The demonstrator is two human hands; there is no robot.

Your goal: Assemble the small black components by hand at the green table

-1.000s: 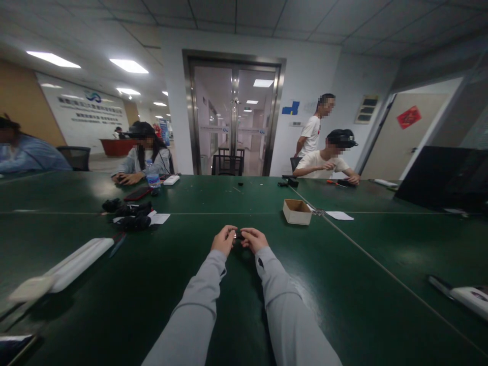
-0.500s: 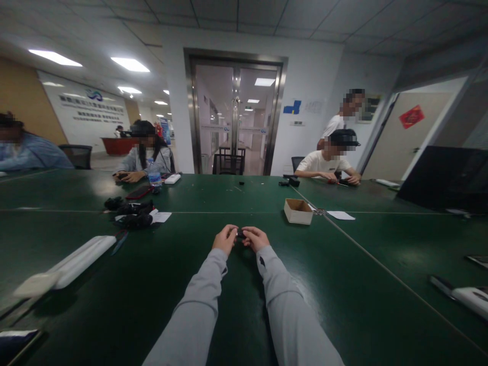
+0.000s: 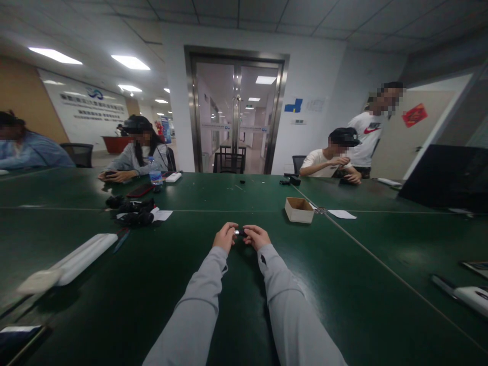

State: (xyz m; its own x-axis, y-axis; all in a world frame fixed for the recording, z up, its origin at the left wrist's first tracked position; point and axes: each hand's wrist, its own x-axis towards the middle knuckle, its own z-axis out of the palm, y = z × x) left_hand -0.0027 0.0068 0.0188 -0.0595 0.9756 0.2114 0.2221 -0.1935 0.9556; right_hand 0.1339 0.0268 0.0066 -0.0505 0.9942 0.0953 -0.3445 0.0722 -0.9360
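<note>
A: What do the two hands have hold of?
B: A small dark piece with a shiny end [image 3: 239, 233] – the left hand [image 3: 225, 237] pinches it at the shiny end, the right hand [image 3: 257, 236] at the dark one
A: So where is it?
B: Between the fingertips, over the green table [image 3: 183, 264] – I can't tell whether the hands rest on it
A: Anything near?
B: An open box [image 3: 299, 216], beyond the right hand and off to its right

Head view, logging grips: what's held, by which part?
A small black-and-silver object: left hand at its silver end, right hand at its black end.
</note>
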